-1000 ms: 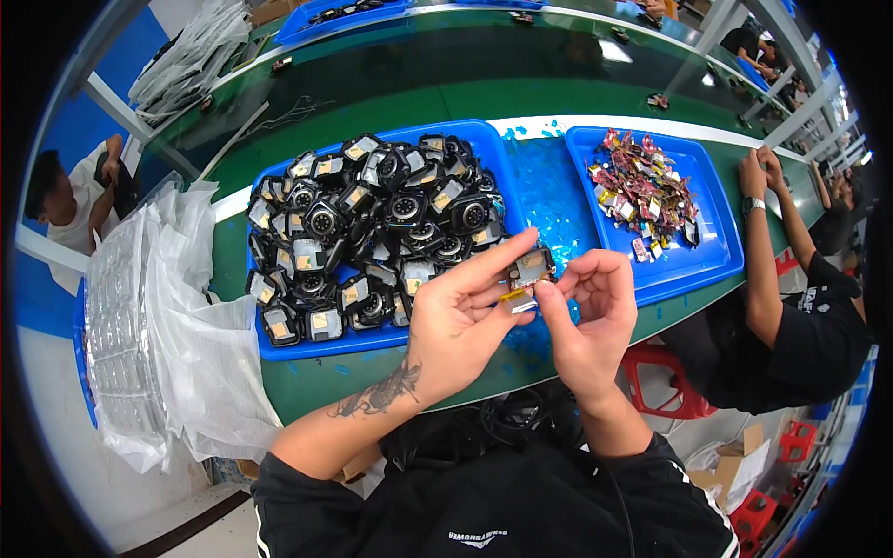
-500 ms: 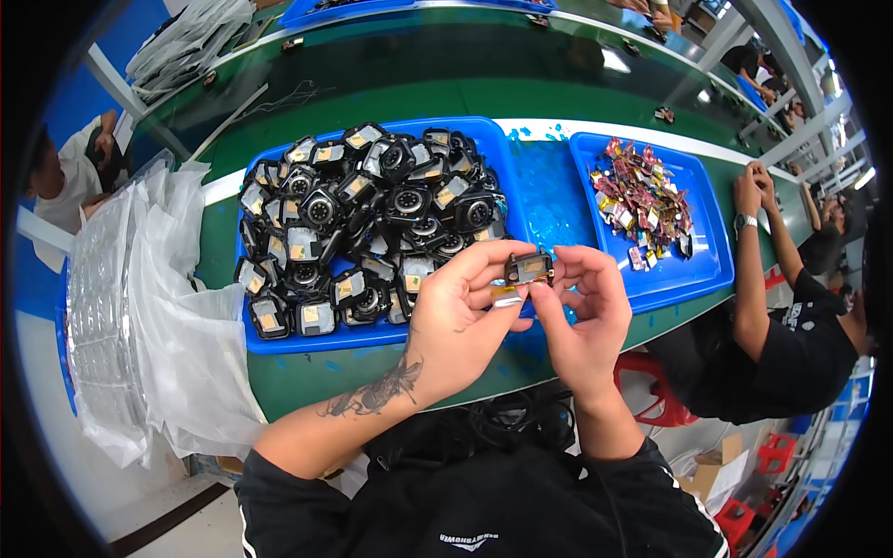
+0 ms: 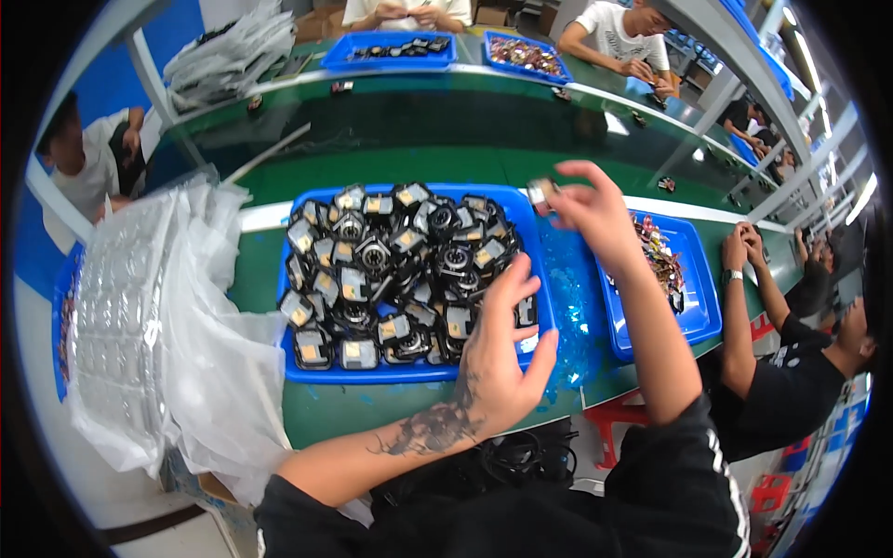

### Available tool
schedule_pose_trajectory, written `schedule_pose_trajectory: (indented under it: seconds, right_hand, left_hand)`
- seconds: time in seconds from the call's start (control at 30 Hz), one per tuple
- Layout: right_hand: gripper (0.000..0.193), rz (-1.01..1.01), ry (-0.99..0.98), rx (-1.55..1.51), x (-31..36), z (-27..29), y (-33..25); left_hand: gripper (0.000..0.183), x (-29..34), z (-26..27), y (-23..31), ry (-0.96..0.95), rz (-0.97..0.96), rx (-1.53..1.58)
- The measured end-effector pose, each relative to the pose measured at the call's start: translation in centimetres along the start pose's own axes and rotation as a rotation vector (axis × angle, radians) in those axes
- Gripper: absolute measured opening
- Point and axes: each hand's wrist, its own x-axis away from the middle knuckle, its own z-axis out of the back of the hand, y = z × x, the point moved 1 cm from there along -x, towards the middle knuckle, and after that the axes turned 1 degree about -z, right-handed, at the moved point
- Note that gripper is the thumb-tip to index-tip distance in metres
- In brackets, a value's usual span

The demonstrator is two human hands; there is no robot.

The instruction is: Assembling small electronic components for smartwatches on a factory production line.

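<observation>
My right hand (image 3: pixel 595 209) reaches far forward over the edge of the green conveyor belt. Its fingertips pinch a small silver-and-dark watch part (image 3: pixel 541 193), a little blurred. Over the lower right corner of a large blue tray (image 3: pixel 391 375) is my left hand (image 3: pixel 502 358), its fingers apart and nothing visible in it. That tray is heaped with black smartwatch cases (image 3: pixel 372 256), several showing round sensor backs and others grey-and-gold insides. To the right, partly behind my right forearm, a second blue tray (image 3: pixel 704 321) holds a pile of small reddish and gold parts (image 3: pixel 662 265).
Blue film scraps (image 3: pixel 567 307) litter the gap between the trays. Plastic-wrapped clear trays (image 3: pixel 121 307) stack up at the left. Across the green belt (image 3: pixel 372 144), co-workers sit by more blue trays (image 3: pixel 391 63). A co-worker's arms (image 3: pixel 739 307) rest close on the right.
My hands have parted. The right hand has gone forward and up with the watch part; the left has let go and spread its fingers. The view has tilted up, showing more co-workers.
</observation>
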Motion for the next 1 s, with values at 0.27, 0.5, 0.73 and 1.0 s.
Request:
schedule_pose_trajectory:
  seconds: [0.27, 0.5, 0.73, 1.0]
  right_hand:
    - [0.051, -0.214, 0.302, 0.740, -14.6, 3.8, 9.2]
    - [0.030, 0.175, 0.500, 0.656, -13.3, 3.9, 6.1]
    - [0.041, 0.405, -0.229, 1.053, -1.6, -9.7, -0.5]
    - [0.025, 0.727, -0.047, 0.524, 2.2, -7.1, -0.9]
  left_hand:
    - [0.046, 1.3, -1.0, 0.0, -0.282, -0.939, -0.488]
    - [0.045, 1.5, -1.8, -0.6, -0.327, -0.972, -0.469]
    - [0.056, 1.7, -0.4, -0.8, -0.202, -0.861, -0.319]
    - [0.045, -0.9, 0.4, 0.1, 0.397, -0.167, -0.055]
